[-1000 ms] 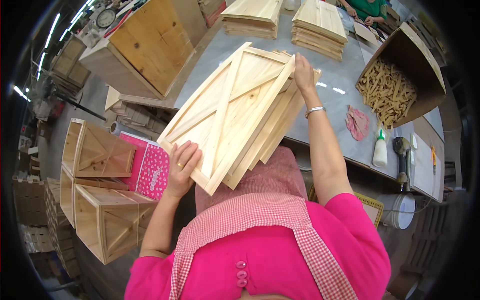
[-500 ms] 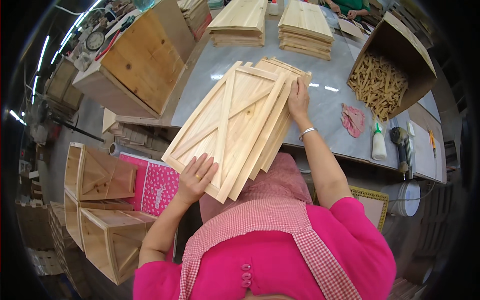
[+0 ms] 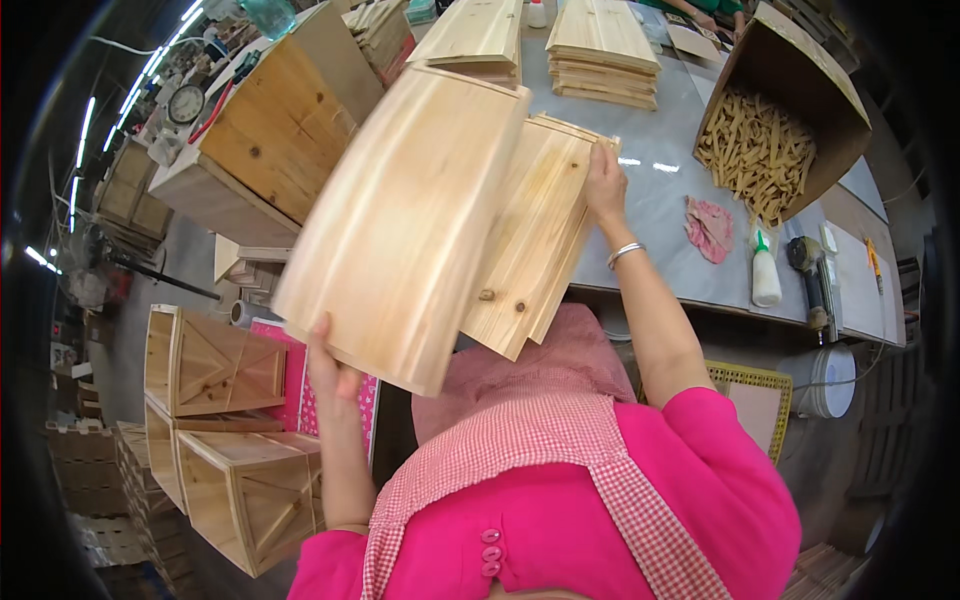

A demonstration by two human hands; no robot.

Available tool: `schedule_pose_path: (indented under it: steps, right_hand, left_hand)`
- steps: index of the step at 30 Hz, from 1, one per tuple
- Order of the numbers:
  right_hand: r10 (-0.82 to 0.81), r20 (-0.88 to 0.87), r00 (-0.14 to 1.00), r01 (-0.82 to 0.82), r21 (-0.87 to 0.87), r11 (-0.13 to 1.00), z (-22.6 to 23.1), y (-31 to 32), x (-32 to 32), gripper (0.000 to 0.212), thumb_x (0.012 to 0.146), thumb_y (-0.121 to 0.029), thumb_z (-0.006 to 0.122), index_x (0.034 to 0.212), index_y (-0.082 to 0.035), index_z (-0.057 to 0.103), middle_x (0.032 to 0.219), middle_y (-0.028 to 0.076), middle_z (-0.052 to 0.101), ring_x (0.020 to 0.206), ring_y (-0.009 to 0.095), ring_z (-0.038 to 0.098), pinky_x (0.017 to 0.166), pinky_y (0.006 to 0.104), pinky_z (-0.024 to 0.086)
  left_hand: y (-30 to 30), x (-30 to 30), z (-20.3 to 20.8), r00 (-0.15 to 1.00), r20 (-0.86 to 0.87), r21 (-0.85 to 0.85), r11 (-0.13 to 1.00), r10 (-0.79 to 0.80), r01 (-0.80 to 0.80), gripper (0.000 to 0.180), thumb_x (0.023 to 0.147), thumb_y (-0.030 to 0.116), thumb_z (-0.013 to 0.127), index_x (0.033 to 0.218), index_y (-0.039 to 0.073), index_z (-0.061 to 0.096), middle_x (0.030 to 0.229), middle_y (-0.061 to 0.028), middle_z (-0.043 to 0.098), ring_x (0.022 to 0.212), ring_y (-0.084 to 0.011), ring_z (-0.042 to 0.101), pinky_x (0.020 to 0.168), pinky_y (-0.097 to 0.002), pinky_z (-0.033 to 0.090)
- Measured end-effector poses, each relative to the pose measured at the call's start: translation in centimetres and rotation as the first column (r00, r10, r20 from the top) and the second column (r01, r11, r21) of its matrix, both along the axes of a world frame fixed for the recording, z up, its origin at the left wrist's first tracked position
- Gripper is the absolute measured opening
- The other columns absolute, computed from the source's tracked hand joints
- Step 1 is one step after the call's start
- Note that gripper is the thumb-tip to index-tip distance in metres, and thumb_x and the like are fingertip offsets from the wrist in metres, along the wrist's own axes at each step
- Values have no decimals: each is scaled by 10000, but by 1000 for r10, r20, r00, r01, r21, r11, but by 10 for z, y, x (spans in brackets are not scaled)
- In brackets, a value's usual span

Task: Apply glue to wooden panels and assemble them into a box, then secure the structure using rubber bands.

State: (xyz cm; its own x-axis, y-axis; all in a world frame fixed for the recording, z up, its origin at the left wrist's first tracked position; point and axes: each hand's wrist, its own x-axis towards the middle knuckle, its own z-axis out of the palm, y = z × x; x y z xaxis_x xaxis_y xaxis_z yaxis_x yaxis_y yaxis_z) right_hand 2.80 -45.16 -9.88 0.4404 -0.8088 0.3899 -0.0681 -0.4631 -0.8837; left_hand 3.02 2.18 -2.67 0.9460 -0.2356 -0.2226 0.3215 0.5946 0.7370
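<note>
My left hand (image 3: 335,368) grips the near left edge of a pale wooden panel (image 3: 395,230), its thumb on top and fingers partly hidden below. The panel is tilted, smeared by motion, and shows a plain face with a narrow strip along its far end. To its right, my right hand (image 3: 605,185) is closed on the far right edge of several stacked wooden panels (image 3: 545,225). The top one has dark knots near its close end. The lifted panel covers the left part of this stack.
Two piles of boards (image 3: 602,55) stand at the back of the grey table (image 3: 650,215). A carton of wooden strips (image 3: 758,150), a pink cloth (image 3: 709,229), a glue bottle (image 3: 765,275) and a power tool (image 3: 806,262) lie right. Wooden crates (image 3: 245,490) stand lower left.
The top panel has come off the stack to the left, and its braced face has given way to a plain one. My right hand stays on the remaining panels.
</note>
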Motion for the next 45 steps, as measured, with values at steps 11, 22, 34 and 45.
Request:
schedule_pose_path:
  steps: [11,22,34,45]
  right_hand:
    - [170,-294,941,-292,-445,847,38,-2,49,463,953,-343,532,1223,23,614,1173,234,668,1108,379,634,988,456,476]
    - [289,-438,851,-491,-466,736,59,70,56,421,906,-365,589,1126,-9,629,1099,240,667,1108,375,614,976,463,459]
    - [153,-634,758,-421,-296,857,31,23,65,602,889,-535,595,1157,-2,676,1170,261,649,1191,393,567,1059,494,376]
    - [124,-500,857,-340,-368,866,13,9,62,557,881,-497,608,1142,-13,700,1195,232,633,1183,386,565,1113,492,312]
  left_hand:
    - [-36,-21,-85,950,-292,-62,993,-116,102,652,931,266,706,1464,41,407,1405,-145,533,1278,-318,532,1079,-481,461]
    - [-9,-64,-57,930,-348,168,984,118,-62,601,948,259,695,1437,14,445,1376,-167,559,1248,-331,558,1033,-477,492]
    - [-5,-48,-66,954,-299,144,988,-4,50,626,952,188,677,1474,18,377,1395,-186,538,1252,-348,560,1040,-503,502]
    - [-19,-31,-65,938,-345,200,977,4,70,595,951,164,680,1455,12,402,1380,-183,551,1243,-343,566,1027,-498,509]
